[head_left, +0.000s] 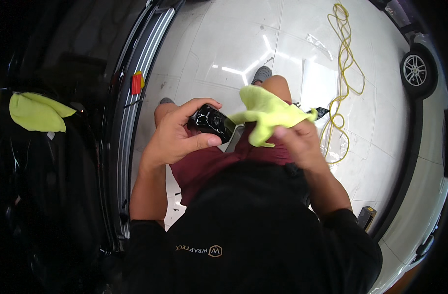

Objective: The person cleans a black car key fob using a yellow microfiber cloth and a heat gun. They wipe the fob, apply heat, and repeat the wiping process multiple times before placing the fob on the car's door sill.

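Observation:
My left hand [172, 132] is closed round a glossy black part [210, 123], its thumb along the near side and fingers over the far side. The part is rounded, with lights mirrored in its surface; its exact kind does not show. In my right hand [302, 144] is a yellow-green cloth [270, 113], bunched in the fingers and hanging loose toward the left. One corner of the cloth comes up to the right end of the black part; whether they touch I cannot tell. The right fingers are partly behind the cloth and a little blurred.
At left stands a dark car with a ribbed door sill [148, 51]; a red-and-yellow squeegee-like tool [137, 83] rests on it. A second yellow-green cloth [40, 112] lies inside. A yellow hose or cord [342, 63] winds across the tiled floor. A light car [420, 161] stands right.

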